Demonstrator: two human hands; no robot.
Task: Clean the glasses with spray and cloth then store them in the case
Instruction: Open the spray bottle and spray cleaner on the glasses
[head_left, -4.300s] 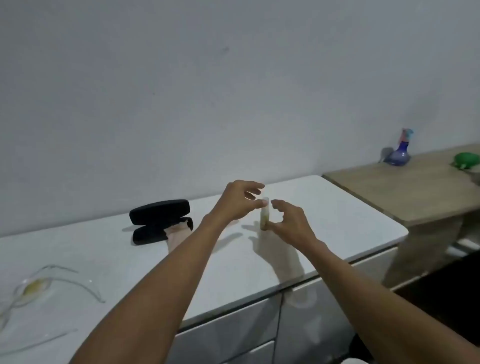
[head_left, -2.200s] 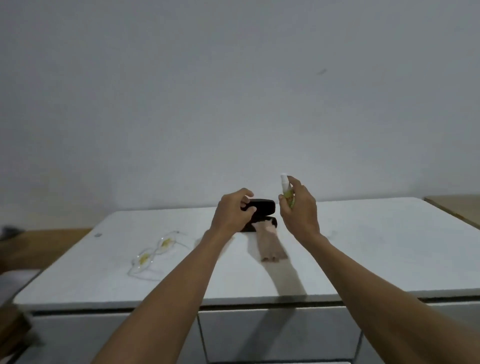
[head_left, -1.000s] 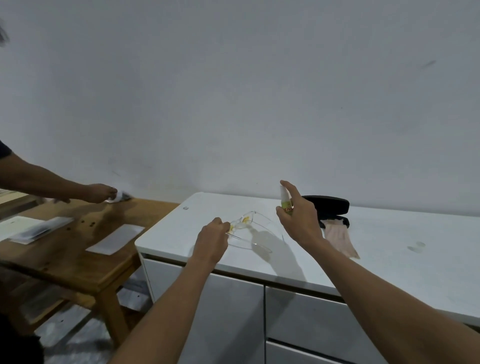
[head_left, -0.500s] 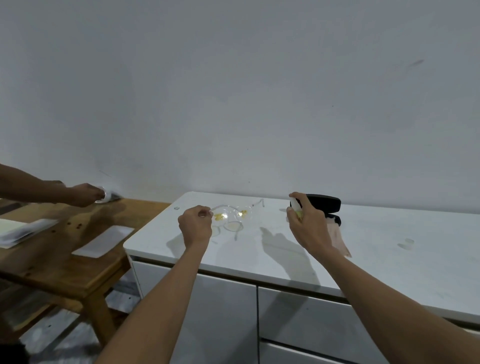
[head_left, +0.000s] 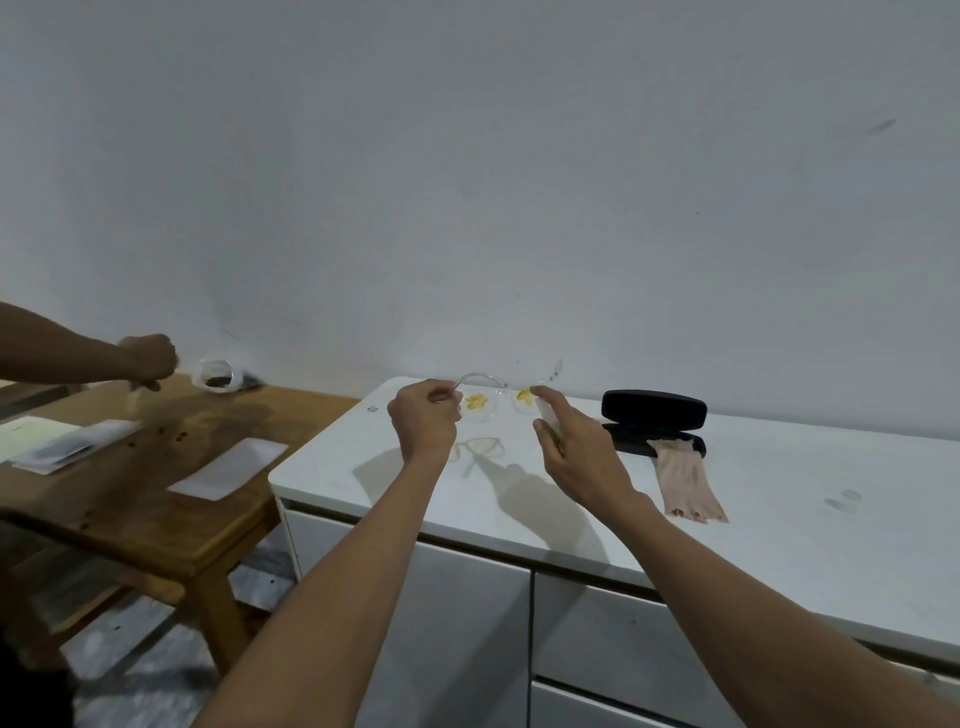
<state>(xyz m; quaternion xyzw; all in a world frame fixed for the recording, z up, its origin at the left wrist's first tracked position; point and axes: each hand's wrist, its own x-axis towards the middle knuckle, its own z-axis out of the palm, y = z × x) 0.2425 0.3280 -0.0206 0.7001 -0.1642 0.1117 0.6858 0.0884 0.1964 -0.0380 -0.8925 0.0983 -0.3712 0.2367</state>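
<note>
Clear-framed glasses with yellow smears on both lenses hang above the white cabinet top. My left hand pinches their left temple and holds them up. My right hand grips a small white spray bottle, its top right beside the right lens, index finger on the nozzle. An open black glasses case lies to the right near the wall. A pinkish cloth lies in front of the case, its far end tucked against it.
A wooden table stands left of the cabinet with papers on it. Another person's hand works there beside a small clear cup. A small clear cap lies on the cabinet's right part.
My left hand has lifted the glasses higher off the cabinet. My right hand has brought the spray bottle left, up to the right lens.
</note>
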